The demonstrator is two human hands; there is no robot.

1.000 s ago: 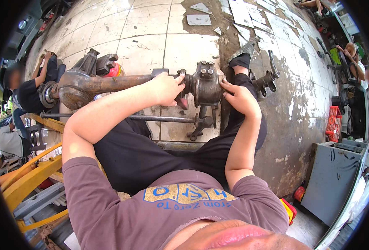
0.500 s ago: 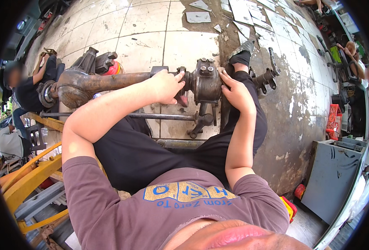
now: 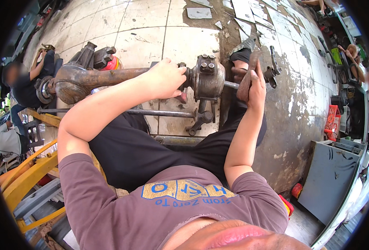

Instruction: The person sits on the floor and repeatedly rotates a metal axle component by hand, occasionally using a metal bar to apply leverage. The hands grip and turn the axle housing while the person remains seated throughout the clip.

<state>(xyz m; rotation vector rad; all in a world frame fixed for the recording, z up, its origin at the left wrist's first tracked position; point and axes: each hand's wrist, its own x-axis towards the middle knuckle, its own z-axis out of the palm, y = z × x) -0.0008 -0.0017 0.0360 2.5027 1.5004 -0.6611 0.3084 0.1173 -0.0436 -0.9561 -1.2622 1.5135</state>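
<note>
A long rusty axle housing lies across in front of me, with a bulbous differential end at the left. At its right end sits a dark cylindrical knuckle housing with bolts on top. My left hand grips the axle beside this housing, its fingers curled over the joint. My right hand holds a brown, rusty round flange at its outer face. A bright axle shaft shows between the flange and the housing. A thin steel rod runs below the axle to a lever arm.
A metal part with lugs lies beyond my right leg. Broken tiles are scattered ahead. At the right stand a grey metal cabinet and a red crate. Yellow frame bars are at the left; a person sits behind them.
My right hand has moved from the housing's outer side to the right, drawing the flange away, and the shaft has come into sight. My left hand stays near the joint.
</note>
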